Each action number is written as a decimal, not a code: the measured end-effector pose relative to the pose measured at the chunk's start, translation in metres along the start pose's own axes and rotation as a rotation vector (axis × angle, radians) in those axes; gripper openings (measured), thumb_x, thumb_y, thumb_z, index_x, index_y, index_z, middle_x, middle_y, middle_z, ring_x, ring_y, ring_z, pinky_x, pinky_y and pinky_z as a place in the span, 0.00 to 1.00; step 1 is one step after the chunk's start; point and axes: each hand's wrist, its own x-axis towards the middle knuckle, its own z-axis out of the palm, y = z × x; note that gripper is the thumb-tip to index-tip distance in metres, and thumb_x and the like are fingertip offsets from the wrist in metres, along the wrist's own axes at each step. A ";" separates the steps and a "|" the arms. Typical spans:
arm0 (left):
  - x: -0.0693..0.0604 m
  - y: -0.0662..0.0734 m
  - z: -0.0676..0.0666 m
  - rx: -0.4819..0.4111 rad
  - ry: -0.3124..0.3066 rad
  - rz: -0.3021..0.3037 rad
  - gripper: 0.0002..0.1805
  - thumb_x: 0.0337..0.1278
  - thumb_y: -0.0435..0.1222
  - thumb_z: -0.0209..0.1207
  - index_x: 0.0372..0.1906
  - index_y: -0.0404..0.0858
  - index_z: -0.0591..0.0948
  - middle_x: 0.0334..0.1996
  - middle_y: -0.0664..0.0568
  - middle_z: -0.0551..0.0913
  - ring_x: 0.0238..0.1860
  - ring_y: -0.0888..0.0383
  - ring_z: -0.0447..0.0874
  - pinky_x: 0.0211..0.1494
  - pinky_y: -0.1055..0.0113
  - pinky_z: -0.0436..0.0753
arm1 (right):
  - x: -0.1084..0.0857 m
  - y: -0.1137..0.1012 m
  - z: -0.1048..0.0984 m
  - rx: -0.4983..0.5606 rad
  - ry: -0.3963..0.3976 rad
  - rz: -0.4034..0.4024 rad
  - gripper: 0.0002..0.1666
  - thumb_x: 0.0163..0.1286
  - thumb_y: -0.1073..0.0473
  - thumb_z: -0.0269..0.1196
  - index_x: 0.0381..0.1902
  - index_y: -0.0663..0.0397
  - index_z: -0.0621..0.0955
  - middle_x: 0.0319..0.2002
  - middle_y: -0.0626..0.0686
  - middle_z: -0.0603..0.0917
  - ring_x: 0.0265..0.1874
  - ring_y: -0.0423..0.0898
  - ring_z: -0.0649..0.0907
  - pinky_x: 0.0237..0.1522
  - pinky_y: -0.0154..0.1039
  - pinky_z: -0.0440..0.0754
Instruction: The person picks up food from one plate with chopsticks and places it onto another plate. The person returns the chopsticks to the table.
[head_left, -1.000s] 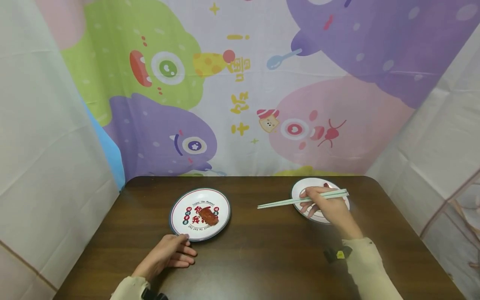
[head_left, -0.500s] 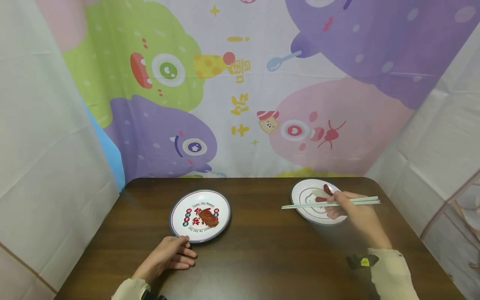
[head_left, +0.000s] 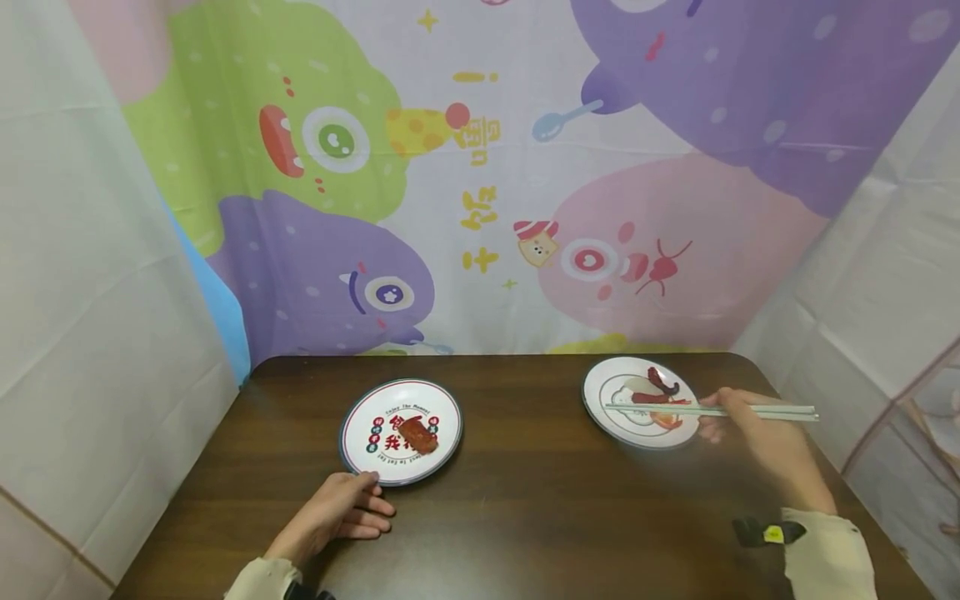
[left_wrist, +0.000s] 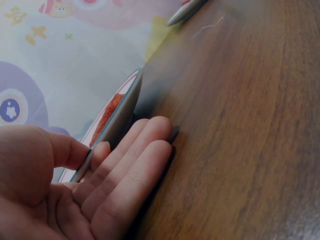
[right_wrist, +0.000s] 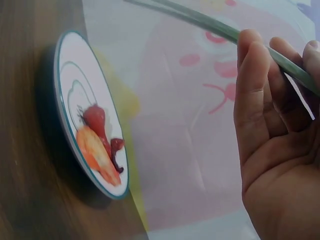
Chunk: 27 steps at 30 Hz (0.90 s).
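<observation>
My left hand (head_left: 333, 512) pinches the near rim of the left white plate (head_left: 444, 408) between thumb and index finger; its other fingers (left_wrist: 132, 190) extend low beside the table. A reddish-brown glazed piece of food (head_left: 417, 435) lies on that plate. My right hand (head_left: 765, 437) holds a pair of pale green chopsticks (head_left: 780, 412), their tips pointing left above the right white plate (head_left: 602, 392). On that plate lie a dark red curled piece (head_left: 662, 382), a red piece (right_wrist: 95, 118) and an orange shrimp-like piece (right_wrist: 95, 152). Nothing shows between the chopstick tips.
Both plates stand on a dark brown wooden table (head_left: 510, 517). A cartoon-printed curtain (head_left: 487, 317) hangs behind its back edge, and pale sheets (head_left: 112, 333) hang at the sides.
My right hand has moved right with the chopsticks, from over the right plate to its right side, uncovering the food there. The left hand and left plate stay put.
</observation>
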 end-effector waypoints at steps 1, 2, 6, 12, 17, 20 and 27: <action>0.000 0.000 0.000 -0.002 -0.001 -0.001 0.18 0.77 0.44 0.46 0.40 0.32 0.76 0.32 0.45 0.90 0.30 0.54 0.92 0.34 0.61 0.92 | -0.001 0.001 -0.003 0.027 -0.008 -0.022 0.20 0.85 0.55 0.48 0.45 0.59 0.85 0.29 0.48 0.91 0.28 0.40 0.90 0.32 0.35 0.89; 0.000 -0.001 0.000 -0.003 -0.002 -0.002 0.18 0.77 0.44 0.46 0.40 0.32 0.76 0.32 0.45 0.90 0.30 0.54 0.92 0.35 0.61 0.92 | -0.002 0.002 -0.005 0.045 -0.010 -0.047 0.19 0.85 0.57 0.48 0.45 0.55 0.86 0.29 0.47 0.91 0.28 0.39 0.89 0.31 0.34 0.88; 0.000 -0.001 0.000 -0.004 -0.002 -0.006 0.18 0.76 0.44 0.46 0.40 0.32 0.76 0.32 0.45 0.90 0.30 0.54 0.92 0.35 0.61 0.92 | -0.004 0.008 -0.013 0.169 -0.026 -0.132 0.21 0.83 0.64 0.47 0.46 0.43 0.86 0.30 0.47 0.91 0.28 0.37 0.89 0.28 0.31 0.87; 0.001 -0.001 0.000 -0.012 0.004 -0.013 0.19 0.76 0.44 0.47 0.40 0.31 0.76 0.32 0.45 0.90 0.30 0.53 0.92 0.34 0.60 0.92 | -0.010 0.014 -0.025 0.271 -0.015 -0.140 0.22 0.83 0.66 0.47 0.49 0.41 0.86 0.31 0.45 0.91 0.30 0.35 0.89 0.30 0.28 0.86; 0.002 -0.001 0.000 -0.015 0.015 -0.026 0.18 0.76 0.43 0.47 0.41 0.31 0.75 0.31 0.45 0.90 0.29 0.53 0.92 0.33 0.61 0.92 | -0.013 0.017 -0.029 0.328 -0.007 -0.136 0.23 0.82 0.68 0.47 0.50 0.42 0.86 0.32 0.45 0.91 0.30 0.36 0.89 0.32 0.28 0.86; 0.002 -0.001 0.000 -0.019 0.012 -0.026 0.18 0.76 0.43 0.47 0.41 0.31 0.75 0.32 0.45 0.90 0.30 0.53 0.92 0.34 0.60 0.92 | -0.012 0.020 -0.032 0.290 0.025 -0.137 0.22 0.81 0.69 0.49 0.49 0.41 0.87 0.31 0.45 0.91 0.29 0.36 0.88 0.30 0.29 0.85; 0.001 -0.001 0.002 -0.026 0.007 -0.015 0.18 0.76 0.44 0.47 0.40 0.31 0.75 0.32 0.45 0.90 0.30 0.53 0.92 0.34 0.61 0.92 | -0.010 0.030 -0.038 0.271 0.056 -0.085 0.21 0.81 0.67 0.51 0.48 0.39 0.87 0.31 0.44 0.91 0.28 0.35 0.87 0.29 0.28 0.84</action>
